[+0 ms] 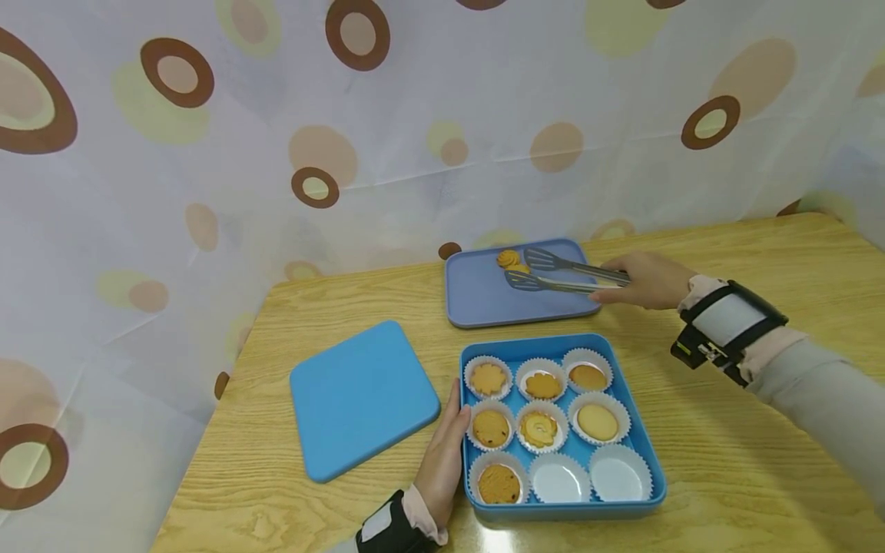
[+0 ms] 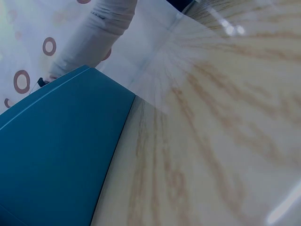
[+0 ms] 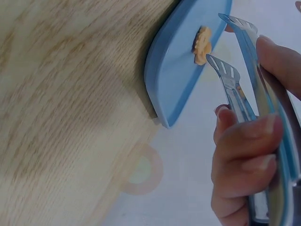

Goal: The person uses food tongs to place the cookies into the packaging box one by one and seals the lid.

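Observation:
My right hand (image 1: 650, 280) grips metal tongs (image 1: 542, 259) with slotted heads, spread apart over a grey-blue tray (image 1: 477, 296). Two small golden cookies (image 1: 508, 258) lie on that tray by the tong heads; in the right wrist view, the heads (image 3: 229, 77) appear apart from the cookies (image 3: 202, 44). Along the left wall of a blue box (image 1: 553, 511), my left hand (image 1: 442, 453) rests with its fingers extended. White paper cups in the box hold several cookies (image 1: 489, 428). Two front cups (image 1: 621, 474) hold none. The left wrist view shows the box wall (image 2: 70, 150), not the hand.
A blue lid (image 1: 362, 403) lies flat on the wooden table (image 1: 242, 468), left of the box. Behind the table hangs a white curtain (image 1: 415, 100) with brown and yellow circles, close to the tray's back edge.

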Demonstrator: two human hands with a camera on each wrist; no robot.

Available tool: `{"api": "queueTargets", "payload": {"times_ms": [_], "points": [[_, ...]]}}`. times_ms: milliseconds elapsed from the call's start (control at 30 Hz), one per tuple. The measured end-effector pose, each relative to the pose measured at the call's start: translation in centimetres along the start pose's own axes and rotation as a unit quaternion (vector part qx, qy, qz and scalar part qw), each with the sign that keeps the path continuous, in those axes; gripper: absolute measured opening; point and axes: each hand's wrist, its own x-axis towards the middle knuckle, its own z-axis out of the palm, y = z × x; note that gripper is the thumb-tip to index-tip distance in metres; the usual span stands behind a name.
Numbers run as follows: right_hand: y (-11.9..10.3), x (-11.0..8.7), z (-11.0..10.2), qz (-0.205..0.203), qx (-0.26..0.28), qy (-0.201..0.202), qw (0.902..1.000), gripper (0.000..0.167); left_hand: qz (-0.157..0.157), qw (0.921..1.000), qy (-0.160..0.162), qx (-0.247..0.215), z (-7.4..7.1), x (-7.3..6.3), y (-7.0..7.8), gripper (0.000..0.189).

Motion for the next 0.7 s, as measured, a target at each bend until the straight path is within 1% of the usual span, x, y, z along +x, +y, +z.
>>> {"api": "queueTargets", "payload": {"times_ms": [133,233,300,400,533,633,700], "points": [[0.1,0.8,0.3,0.006,0.008,-0.006,0.9999,0.063,-0.004,1.0000,-0.001,0.000,0.0,0.0,0.0,0.061],[0.1,1.4,0.6,0.001,0.006,-0.006,1.0000,0.057,-0.004,1.0000,-0.002,-0.001,-0.1,0.1,-0.1,0.061],[0.0,1.6,0.7,0.004,0.006,-0.005,1.0000,0.053,-0.005,1.0000,-0.002,-0.003,-0.1,0.1,-0.1,0.061],[0.0,1.9,0.8,0.011,0.002,-0.005,0.9999,0.051,-0.005,1.0000,-0.002,-0.004,0.0,0.2,0.0,0.061],[-0.2,2.0,0.8,0.028,-0.001,-0.013,0.9995,0.060,-0.005,1.0000,-0.002,-0.004,0.0,0.2,0.0,0.061],[-0.3,2.0,0.8,0.032,-0.004,-0.018,0.9993,0.067,-0.003,1.0000,-0.005,-0.003,0.0,0.1,0.0,0.062],[-0.2,2.0,0.8,0.030,-0.006,-0.019,0.9994,0.068,-0.002,1.0000,-0.007,-0.002,-0.1,0.1,0.0,0.062]]}}
